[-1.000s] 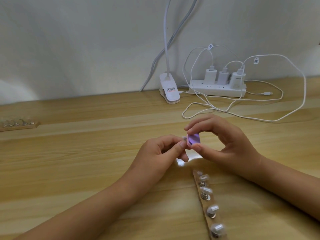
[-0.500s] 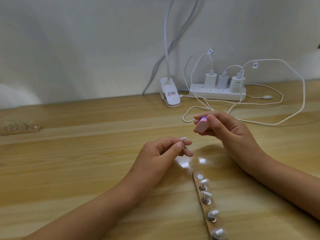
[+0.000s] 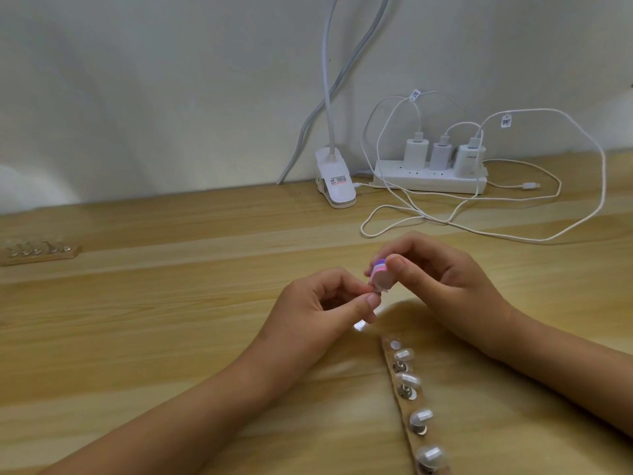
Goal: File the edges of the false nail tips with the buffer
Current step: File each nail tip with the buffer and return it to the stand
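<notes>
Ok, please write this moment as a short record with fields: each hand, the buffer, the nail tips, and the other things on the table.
left hand: pinches one nail tip between thumb and fingers
right hand: holds the buffer between thumb and fingers
buffer: pink, purple and white block; lower end seems to touch the pinched tip
holder strip: lies on the table under the right forearm; four tips on it
second strip: far left, blurred
by the wall: power strip with three chargers; lamp clip
</notes>
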A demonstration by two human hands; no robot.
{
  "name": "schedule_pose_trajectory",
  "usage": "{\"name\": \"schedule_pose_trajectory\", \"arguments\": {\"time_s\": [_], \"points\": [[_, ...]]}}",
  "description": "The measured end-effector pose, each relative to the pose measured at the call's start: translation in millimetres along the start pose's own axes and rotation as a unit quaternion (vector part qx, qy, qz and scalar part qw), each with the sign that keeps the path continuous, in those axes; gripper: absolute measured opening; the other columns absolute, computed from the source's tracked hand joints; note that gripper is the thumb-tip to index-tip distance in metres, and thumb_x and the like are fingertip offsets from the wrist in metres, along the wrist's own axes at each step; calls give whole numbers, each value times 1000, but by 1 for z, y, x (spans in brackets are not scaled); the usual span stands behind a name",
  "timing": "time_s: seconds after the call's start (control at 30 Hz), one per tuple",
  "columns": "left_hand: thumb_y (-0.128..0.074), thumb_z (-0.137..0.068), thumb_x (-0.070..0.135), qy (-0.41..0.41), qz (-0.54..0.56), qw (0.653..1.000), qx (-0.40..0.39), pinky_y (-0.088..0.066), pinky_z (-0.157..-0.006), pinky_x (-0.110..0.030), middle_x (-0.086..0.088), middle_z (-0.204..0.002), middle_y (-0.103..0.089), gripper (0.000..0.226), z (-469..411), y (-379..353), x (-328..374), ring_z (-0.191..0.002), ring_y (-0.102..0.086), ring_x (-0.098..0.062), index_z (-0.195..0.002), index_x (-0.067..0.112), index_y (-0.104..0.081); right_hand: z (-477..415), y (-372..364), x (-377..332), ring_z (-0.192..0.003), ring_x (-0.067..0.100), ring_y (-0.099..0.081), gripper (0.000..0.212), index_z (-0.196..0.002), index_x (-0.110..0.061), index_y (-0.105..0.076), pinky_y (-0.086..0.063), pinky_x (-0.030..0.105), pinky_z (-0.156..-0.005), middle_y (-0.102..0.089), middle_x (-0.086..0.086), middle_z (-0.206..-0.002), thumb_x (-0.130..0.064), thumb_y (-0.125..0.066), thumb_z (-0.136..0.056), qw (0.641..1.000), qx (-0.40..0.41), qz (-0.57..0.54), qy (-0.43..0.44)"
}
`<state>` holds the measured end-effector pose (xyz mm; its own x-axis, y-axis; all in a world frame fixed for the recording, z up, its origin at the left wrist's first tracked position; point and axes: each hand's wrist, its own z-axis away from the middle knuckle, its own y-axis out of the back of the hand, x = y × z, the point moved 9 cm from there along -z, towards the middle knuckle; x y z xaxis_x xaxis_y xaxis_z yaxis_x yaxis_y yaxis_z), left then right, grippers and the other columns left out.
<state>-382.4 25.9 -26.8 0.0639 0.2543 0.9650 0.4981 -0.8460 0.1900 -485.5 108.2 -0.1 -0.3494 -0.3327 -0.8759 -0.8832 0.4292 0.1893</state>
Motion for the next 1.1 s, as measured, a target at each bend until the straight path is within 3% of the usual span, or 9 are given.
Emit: {"name": "schedule_pose_trajectory", "arguments": {"time_s": [0.47,0.77,0.93,1.1], "points": [[-75,-80,16,26,28,999,17,-49,-69,-12,-3,-73,-75,7,0,3,-1,-73,-70,-7,-83,15,-69,1,4,4,-89,14,-70,19,-99,-5,-64,-54,25,-83,-71,7,-95,-24,-64,-95,1000,8,22,0],[-75,-81,19,29,32,999,19,-46,-67,-10,-3,-73,-75,10,0,3,-2,-72,-70,-5,-84,17,-66,1,4,5,-83,10,-69,27,-94,-5,-65,-52,20,-78,-71,4,-85,-31,-59,-89,1000,19,3,-14],[-74,-76,28,19,35,999,23,-47,-68,-10,-2,-74,-76,15,0,3,0,-73,-70,-6,-82,18,-64,0,3,9,-80,8,-68,19,-93,-10,-66,-52,20,-77,-71,0,-83,-28,-59,-92,999,5,25,-24],[-74,-82,19,14,24,999,23,-46,-68,-12,-2,-74,-75,12,0,4,-1,-73,-70,-7,-78,23,-64,1,4,7,-86,9,-71,17,-95,-13,-66,-54,20,-80,-73,0,-90,-30,-63,-93,999,11,39,-9]]}}
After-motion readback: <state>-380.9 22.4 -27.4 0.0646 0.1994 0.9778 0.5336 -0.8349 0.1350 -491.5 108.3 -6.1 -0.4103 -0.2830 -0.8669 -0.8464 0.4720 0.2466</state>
